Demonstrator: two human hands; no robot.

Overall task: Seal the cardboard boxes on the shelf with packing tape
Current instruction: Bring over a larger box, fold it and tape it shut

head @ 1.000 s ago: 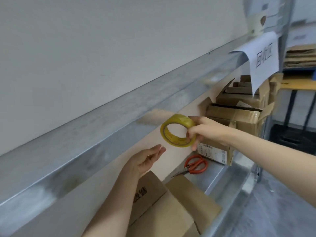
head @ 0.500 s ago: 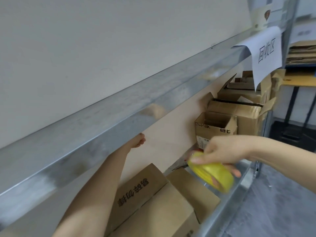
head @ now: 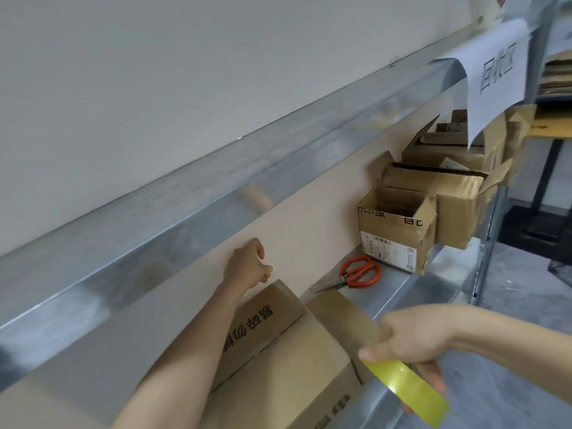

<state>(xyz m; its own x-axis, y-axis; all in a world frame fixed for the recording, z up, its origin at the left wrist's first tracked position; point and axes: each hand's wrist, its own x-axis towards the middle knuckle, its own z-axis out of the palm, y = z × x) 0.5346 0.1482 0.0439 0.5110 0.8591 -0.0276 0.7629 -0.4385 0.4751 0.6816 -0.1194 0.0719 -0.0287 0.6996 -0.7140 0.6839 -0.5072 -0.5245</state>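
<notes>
A closed cardboard box (head: 278, 366) with printed characters lies on the metal shelf (head: 399, 292) at the bottom centre. My right hand (head: 414, 342) grips a yellow roll of packing tape (head: 408, 388) just right of the box, past the shelf's front edge. My left hand (head: 247, 267) is raised above the box's far end, near the back panel, its fingers loosely curled and holding nothing. A small open box (head: 399, 230) with a shipping label stands further along the shelf.
Red-handled scissors (head: 356, 274) lie on the shelf between the two boxes. More open boxes (head: 448, 187) are stacked behind the small one. A shelf beam (head: 185, 193) runs overhead, with a paper sign (head: 495, 72) hanging from it. Grey floor lies to the right.
My right hand carried the tape roll down and right, from beside the far boxes to the near box's right side. My left hand rose to the beam, then dropped slightly.
</notes>
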